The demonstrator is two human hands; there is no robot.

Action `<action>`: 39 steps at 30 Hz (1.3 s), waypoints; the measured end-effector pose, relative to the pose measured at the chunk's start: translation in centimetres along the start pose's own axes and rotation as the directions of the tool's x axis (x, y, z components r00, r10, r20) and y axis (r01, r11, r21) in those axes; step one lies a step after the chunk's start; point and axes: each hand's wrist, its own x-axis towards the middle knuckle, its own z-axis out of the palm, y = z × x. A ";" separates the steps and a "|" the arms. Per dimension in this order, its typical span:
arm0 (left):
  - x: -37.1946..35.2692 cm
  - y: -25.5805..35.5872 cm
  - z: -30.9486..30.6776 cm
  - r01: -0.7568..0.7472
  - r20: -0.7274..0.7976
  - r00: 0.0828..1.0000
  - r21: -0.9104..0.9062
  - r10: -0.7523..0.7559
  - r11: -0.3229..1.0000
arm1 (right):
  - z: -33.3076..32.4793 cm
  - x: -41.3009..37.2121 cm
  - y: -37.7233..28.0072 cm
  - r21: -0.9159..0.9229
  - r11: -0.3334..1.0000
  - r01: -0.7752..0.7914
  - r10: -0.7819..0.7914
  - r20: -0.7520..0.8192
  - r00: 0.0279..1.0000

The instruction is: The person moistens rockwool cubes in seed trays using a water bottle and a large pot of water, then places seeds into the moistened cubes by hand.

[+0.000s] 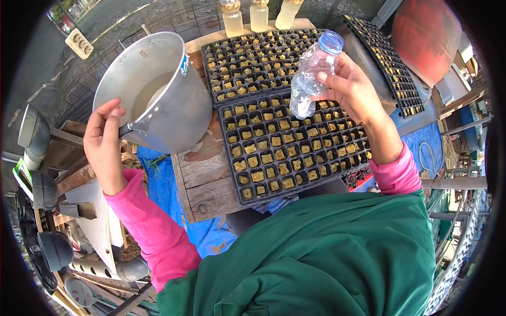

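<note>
- two bare hands show: the right hand (354, 92) grasps a clear, crumpled plastic bottle with a blue top (312, 76), pinched between thumb and fingers, the top angled up and away from the palm.
- the left hand (104, 138) is released, fingers loosely curled, beside the rim and dark handle (132, 128) of a big grey metal pot (182, 113); whether it touches, i cannot tell.
- the bottle is above a black plastic seedling tray of yellowish cubes (234, 168), on a worn wooden bench (210, 196).
- beyond that, a second black tray (208, 71) and three pale-filled clear bottles (259, 19).
</note>
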 end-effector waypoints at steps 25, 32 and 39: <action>-0.5 12.3 23.9 0.011 0.434 0.898 -0.196 0.077 0.981 | -13.2 -0.4 -1.5 -0.492 0.797 0.350 -0.301 0.177 0.937; -1.1 11.1 35.1 0.098 0.648 0.757 0.013 -0.083 0.995 | -19.3 -1.8 -2.1 -0.779 0.501 0.377 -0.401 0.177 0.899; -4.8 6.6 42.9 -0.053 0.735 0.672 0.169 -0.090 0.984 | -25.2 -2.6 1.1 -0.869 0.361 0.338 -0.320 0.225 0.920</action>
